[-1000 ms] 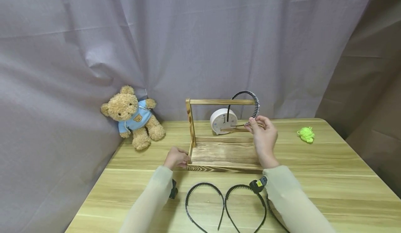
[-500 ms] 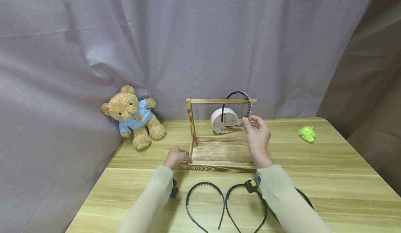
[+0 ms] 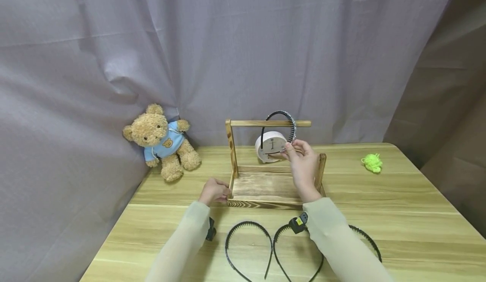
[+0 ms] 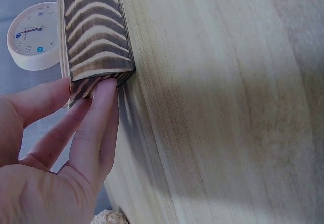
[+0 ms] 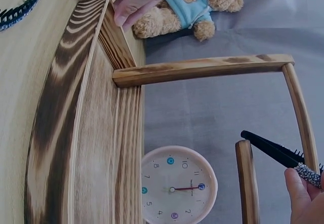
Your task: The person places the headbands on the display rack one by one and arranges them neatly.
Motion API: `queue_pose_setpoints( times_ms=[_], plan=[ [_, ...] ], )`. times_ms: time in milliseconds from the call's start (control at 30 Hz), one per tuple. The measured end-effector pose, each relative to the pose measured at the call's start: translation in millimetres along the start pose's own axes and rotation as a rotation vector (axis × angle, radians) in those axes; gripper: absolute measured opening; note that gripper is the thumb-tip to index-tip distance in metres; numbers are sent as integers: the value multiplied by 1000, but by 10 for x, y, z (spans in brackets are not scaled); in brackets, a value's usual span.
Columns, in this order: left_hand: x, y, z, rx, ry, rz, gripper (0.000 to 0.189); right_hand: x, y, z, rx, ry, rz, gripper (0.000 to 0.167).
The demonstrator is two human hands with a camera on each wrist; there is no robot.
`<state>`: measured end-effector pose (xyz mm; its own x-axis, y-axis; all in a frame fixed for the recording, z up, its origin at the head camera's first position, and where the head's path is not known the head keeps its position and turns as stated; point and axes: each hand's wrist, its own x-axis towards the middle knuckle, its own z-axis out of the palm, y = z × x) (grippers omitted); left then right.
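Note:
My right hand pinches a black toothed headband with a glittery outer face, fingertips on one lower side. The headband's arc loops over the top bar of a wooden rack, with the bar passing through it. In the right wrist view its black free tip lies close by the loose end of the rack's lower bar. My left hand grips the left end of the rack's shallow tray, thumb and fingers at the corner in the left wrist view. The right post is partly hidden behind my right hand.
Three more headbands lie along the front: one at left, one in the middle, one at right, partly under my sleeve. A white round clock stands behind the rack. A teddy bear sits left, green yarn lies right.
My right hand has moved left with the headband, sliding its arc along the top bar away from the bar's right end. The rack's right post has come into view. My left hand stays put.

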<state>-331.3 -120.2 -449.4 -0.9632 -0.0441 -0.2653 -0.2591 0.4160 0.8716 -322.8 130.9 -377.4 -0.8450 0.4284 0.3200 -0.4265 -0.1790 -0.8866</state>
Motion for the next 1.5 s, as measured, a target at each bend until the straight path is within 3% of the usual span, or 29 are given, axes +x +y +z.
queue_pose_setpoints(
  times_ms=[567, 967, 1233, 1500],
  plan=[
    [-6, -13, -3, -28, -9, 13, 26, -116, 77, 284, -37, -24, -11, 20],
    [-11, -24, -14, -28, -15, 17, 26, -188, 131, 481, -204, -36, -50, 18],
    [-7, -37, -23, -39, -18, 23, 27, -237, 181, 583, -224, -72, -49, 18],
    [3, -33, -16, -42, -12, 17, 26, -272, 190, 615, -363, -79, -170, 16]
  ],
)
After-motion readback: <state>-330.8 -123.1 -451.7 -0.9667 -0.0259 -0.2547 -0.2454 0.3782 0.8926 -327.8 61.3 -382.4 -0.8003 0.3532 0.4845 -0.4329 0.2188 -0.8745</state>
